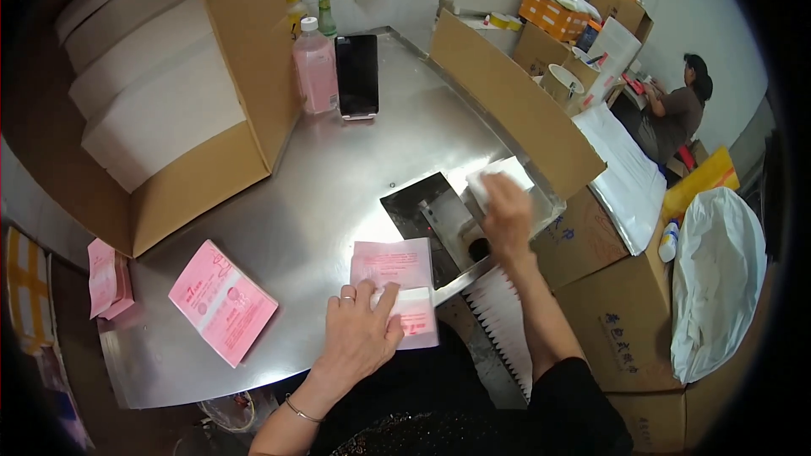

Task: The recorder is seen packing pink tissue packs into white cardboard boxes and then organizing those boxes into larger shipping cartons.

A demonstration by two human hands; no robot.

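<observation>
My left hand (359,329) rests with fingers spread on a pink printed plastic pouch (390,255) at the table's front edge. A white strip shows across the pouch beside my thumb and index finger. Farther right, my right hand (507,215), smeared by motion, has its fingers closed on a white folded tissue (480,189). More white tissue (517,171) lies just behind it. Under my right hand is a rectangular opening (452,224) in the metal tabletop, with a dark plate beside it. To the left lies a stack of pink printed pouches (221,304).
A large open carton (241,59) with white stacks stands at left. Another pink stack (110,283) sits at the left edge. A phone (357,76) and a pink bottle (316,72) stand behind. Cartons (629,304) line the right, where a person (680,105) sits farther off.
</observation>
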